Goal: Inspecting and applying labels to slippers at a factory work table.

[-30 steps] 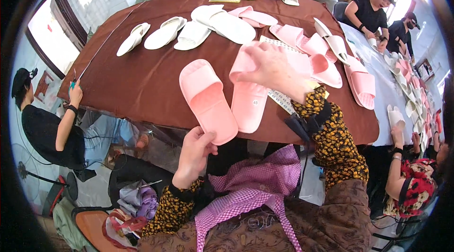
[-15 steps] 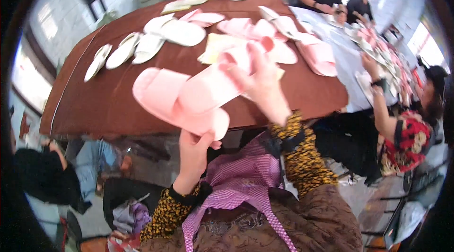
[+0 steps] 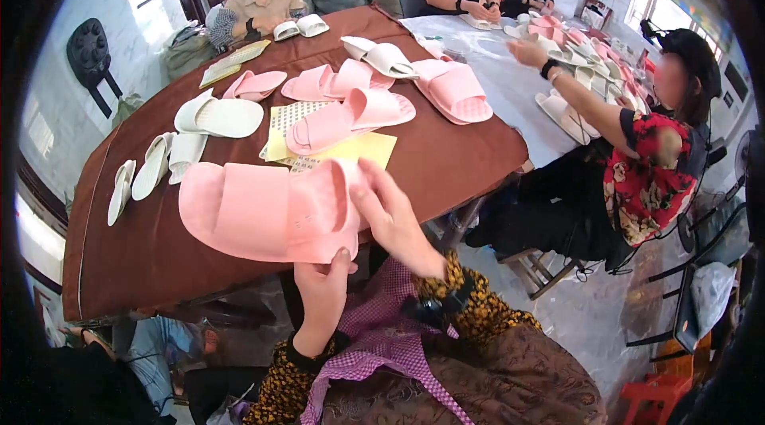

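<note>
A pink slide slipper [image 3: 255, 206] is held level over the near edge of the brown-covered table, its toe to the left and its broad strap facing up. My left hand [image 3: 321, 293] grips the near side from below, thumb on the sole's edge. At the heel end, my right hand [image 3: 390, 222] holds the far edge, its fingers partly hidden. I cannot tell whether a second slipper lies against the held one. Just beyond lies another pink slipper [image 3: 315, 130] on yellow sheets [image 3: 374, 152] with rows of small marks.
Several white slippers [image 3: 231, 118] lie at left, and a pink slipper [image 3: 454, 90] at right. The brown table [image 3: 430, 170] meets a pale table [image 3: 510, 94] with a slipper pile. A seated person in a floral top [image 3: 649, 166] reaches over it. Others sit beyond.
The held slipper has turned flatter and sits lower left in view. My right hand has come down to its heel end. The view has swung right, and the nearby person's arm reaches farther out.
</note>
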Available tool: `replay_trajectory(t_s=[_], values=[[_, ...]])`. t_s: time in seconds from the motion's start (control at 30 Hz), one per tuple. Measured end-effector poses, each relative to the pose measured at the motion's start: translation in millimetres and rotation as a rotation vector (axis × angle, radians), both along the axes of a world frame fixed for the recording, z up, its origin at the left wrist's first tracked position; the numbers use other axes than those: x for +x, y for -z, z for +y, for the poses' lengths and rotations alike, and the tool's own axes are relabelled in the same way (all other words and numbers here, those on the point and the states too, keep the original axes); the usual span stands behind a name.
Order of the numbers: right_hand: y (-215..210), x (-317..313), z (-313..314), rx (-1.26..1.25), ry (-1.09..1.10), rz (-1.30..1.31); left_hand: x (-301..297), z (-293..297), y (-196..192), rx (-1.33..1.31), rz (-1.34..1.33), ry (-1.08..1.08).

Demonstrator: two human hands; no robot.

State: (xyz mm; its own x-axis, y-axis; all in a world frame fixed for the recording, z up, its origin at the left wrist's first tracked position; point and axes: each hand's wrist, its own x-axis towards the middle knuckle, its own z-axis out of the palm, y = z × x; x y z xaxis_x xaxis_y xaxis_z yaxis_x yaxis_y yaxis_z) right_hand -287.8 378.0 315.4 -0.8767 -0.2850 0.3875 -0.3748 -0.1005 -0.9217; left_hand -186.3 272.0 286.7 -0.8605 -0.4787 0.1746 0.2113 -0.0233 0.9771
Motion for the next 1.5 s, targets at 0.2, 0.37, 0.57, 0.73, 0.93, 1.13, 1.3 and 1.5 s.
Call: replay_trajectory(t_s=[0.2, 0.37, 0.57, 0.73, 0.93, 1.13, 1.3, 1.5], values=[[-4.0, 29.9, 29.8, -0.162, -0.424, -0.346, -1.1, -9.4, -1.5, -0.061, -0.033, 0.087], [2.7, 17.1, 36.5, -0.407, -0.512, -0.621, 1.0, -3.3, 6.8, -0.312, -0.113, 0.247], [8.3, 21.0, 36.8, -0.608, -0.447, -0.637, -4.6, 0.6, 16.4, -0.245, -0.036, 0.360], [9.3, 25.2, 34.0, -0.569, -0.317, -0.701, -4.8, 6.1, 22.3, -0.516, 0.055, 0.247], [10.5, 19.0, 38.2, -0.642, -0.327, -0.711, -9.7, 8.6, 21.7, -0.229, -0.115, 0.267], [-7.8, -28.4, 64.6, -0.658, -0.122, -0.428, -2.3, -8.0, 8.6, -0.424, -0.052, 0.305], [-20.9, -32.4, 80.3, -0.607, 0.052, -0.184, -24.6, -43.9, -28.1, -0.050, 0.104, 0.201], [-11.8, 1.0, 76.5, -0.339, -0.086, -0.172, -45.7, -56.7, -62.5, 0.140, 0.176, 0.177]])
